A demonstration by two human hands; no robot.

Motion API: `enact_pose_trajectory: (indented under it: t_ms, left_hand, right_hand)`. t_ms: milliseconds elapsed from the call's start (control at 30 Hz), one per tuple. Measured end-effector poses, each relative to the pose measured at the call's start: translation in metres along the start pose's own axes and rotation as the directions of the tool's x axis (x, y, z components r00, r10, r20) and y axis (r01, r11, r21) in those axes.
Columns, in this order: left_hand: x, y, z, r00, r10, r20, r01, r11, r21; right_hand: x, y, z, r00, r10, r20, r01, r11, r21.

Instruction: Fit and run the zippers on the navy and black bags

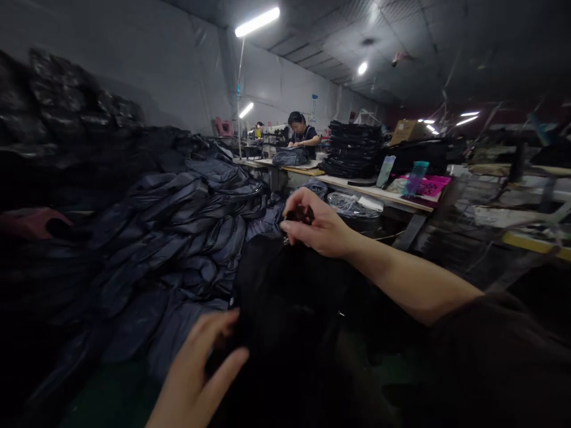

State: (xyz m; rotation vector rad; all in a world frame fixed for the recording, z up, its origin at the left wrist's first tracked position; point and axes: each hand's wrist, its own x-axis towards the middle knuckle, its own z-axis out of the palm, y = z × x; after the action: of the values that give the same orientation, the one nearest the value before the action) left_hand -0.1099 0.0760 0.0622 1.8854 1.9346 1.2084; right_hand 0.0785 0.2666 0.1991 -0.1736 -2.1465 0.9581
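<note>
Black fabric fills the lower middle of the view: a black bag (285,297) lies in front of the person, its top edge just below the right hand (312,223). That hand pinches a small dark piece (303,214), too blurred to name, between thumb and fingers. The left hand (196,368) sits lower, fingers apart, touching the bag's left side. Just beyond lies a heaped pile of navy bags (178,238). Further off, a desk (375,197) carries a tall stack of black bags (352,151), a pink packet (423,187) and a bottle (386,171); a co-worker (301,134) sits bent over a navy bag (289,156).
</note>
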Motion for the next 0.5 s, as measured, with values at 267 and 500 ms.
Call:
enact_pose_trajectory:
  t_ms: [267,500]
  left_hand:
    - [0.09,0.085,-0.028,0.932,0.325,-0.159,-0.252,0.899,0.359]
    - [0.089,0.046,-0.064,0.918,0.225,-0.327,-0.086,0.917,0.388]
  right_hand:
    - [0.025,-0.047,0.025,0.963,-0.065,0.261,0.006,0.975,0.221]
    - [-0.011,0.033,-0.032,0.841,0.393,-0.373,-0.306,0.912,0.272]
